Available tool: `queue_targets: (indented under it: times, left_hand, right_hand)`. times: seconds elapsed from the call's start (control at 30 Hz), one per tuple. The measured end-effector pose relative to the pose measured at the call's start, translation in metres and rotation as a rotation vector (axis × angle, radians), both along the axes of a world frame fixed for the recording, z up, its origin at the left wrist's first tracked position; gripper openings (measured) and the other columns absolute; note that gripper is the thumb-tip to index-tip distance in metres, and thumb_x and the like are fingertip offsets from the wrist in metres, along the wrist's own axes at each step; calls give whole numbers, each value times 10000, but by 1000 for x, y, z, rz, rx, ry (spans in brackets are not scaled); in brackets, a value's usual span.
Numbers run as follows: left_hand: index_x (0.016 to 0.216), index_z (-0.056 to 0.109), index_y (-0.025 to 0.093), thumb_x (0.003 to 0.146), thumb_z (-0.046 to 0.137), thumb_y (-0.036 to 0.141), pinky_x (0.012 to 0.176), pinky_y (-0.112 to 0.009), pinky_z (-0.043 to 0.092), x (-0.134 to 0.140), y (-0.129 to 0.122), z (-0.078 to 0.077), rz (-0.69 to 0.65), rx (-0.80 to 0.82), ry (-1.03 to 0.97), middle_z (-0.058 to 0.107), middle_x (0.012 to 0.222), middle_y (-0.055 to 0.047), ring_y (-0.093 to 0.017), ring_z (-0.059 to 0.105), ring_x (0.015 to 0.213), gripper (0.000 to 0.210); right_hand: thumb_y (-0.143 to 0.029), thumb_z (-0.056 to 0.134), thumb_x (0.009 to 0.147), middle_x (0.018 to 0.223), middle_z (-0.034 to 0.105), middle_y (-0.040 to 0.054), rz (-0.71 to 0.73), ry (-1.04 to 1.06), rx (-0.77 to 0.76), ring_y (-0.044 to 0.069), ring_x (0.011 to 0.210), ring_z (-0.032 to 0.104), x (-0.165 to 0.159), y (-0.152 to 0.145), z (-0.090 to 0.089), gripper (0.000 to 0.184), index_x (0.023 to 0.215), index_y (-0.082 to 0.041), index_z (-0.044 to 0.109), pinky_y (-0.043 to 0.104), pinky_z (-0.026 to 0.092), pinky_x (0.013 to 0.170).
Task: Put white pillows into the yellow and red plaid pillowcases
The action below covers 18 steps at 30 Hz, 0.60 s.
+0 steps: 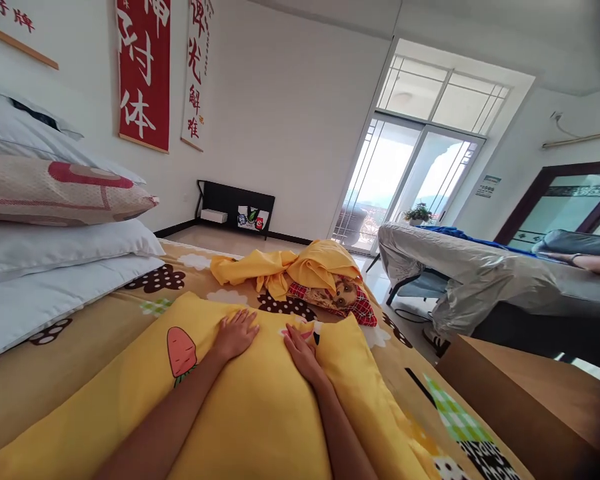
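A plump yellow pillow [260, 400] with a printed carrot lies in front of me on the patterned bedspread [173, 277]. My left hand [236, 335] rests flat on its far part, to the right of the carrot print, fingers stretched out. On the same pillow, further right, my right hand [301, 348] lies with its fingers extended, partly over a pink and dark print. Neither hand grips anything. Just beyond the pillow is a crumpled yellow cloth [325, 263], bunched on a red plaid pillow [363, 303] with an animal print.
Several stacked pillows [65, 247] stand at the left. A cardboard box [540, 393] sits by the bed's right side. Behind it, a table under a silvery cover [505, 280] holds blue cloth, and another person's arm [597, 263] rests there. A black rack [237, 203] stands by the wall.
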State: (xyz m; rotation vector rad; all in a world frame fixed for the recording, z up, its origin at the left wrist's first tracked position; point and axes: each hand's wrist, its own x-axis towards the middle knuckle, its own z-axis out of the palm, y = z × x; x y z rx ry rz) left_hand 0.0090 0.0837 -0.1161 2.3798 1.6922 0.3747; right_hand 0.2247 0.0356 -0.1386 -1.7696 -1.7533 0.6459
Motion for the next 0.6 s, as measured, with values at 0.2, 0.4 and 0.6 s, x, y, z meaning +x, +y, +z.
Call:
queue_targets:
  times: [0.2, 0.4, 0.6]
  left_hand:
    - [1464, 357, 269, 955, 257, 455, 1163, -527, 170, -3, -2, -4, -14, 4, -17, 277, 1558, -30, -232, 223, 1449, 552]
    - [1459, 369, 258, 952, 273, 451, 1161, -529, 167, -2, -3, -2, -16, 3, -27, 290, 1552, -39, -231, 228, 1447, 551]
    - [1453, 377, 282, 948, 268, 458, 1159, -520, 171, -4, -3, -2, -16, 5, -31, 293, 1551, -32, -229, 221, 1449, 546]
  right_hand:
    - [-482, 349, 946, 1542, 291, 69, -1, 36, 18, 214, 1450, 193, 0, -2, -4, 589, 1470, -212, 362, 458, 70, 1180]
    - [-495, 352, 943, 1532, 314, 72, -3, 46, 55, 219, 1441, 225, 2, -2, -8, 590, 1455, -205, 390, 452, 90, 1183]
    - [-588, 326, 927, 1533, 316, 53, 0, 44, 55, 209, 1439, 231, 4, -3, -8, 649, 1453, -215, 395, 410, 119, 1186]
